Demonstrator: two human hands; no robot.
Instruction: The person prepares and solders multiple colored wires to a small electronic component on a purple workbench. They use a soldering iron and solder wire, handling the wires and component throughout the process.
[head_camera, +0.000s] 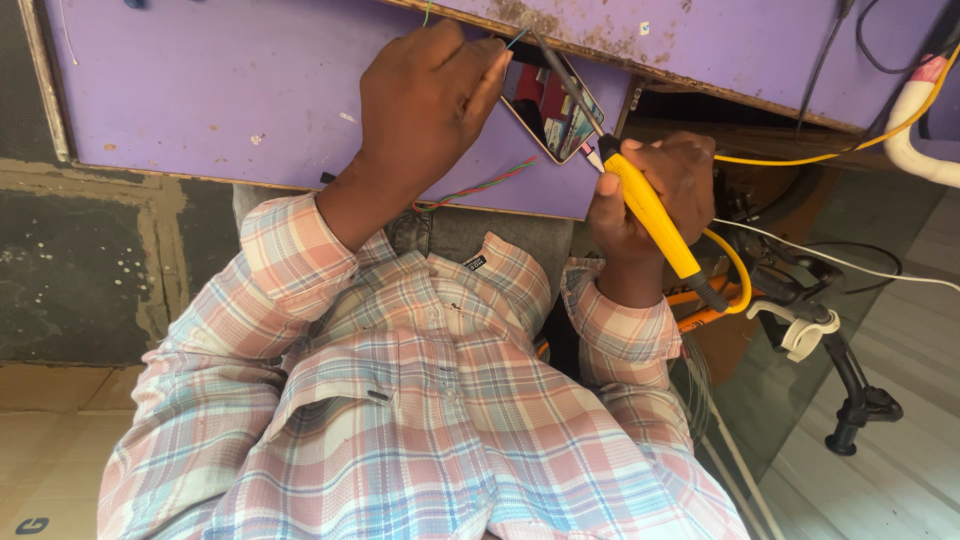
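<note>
A yellow-handled soldering iron (650, 212) is gripped in the right hand (650, 190) at centre right of the frame, the fingers being wrapped tightly round its smooth plastic barrel while its dark metal shaft slants up and left over an opened phone (553, 105). The phone, a flat rounded rectangle with its red and dark innards exposed, is seen lying near the top centre on a matte purple tabletop (220, 90) whose edge is chipped and stained. A thin wire (517, 38) is pinched between the closed fingertips of the left hand (425, 95), just left of the phone. A twisted red and green wire (480, 188) is laid on the purple surface below. A glossy yellow cable (800, 155) is trailed from the iron toward the upper right. A soft plaid shirt (420, 420) fills the lower frame.
</note>
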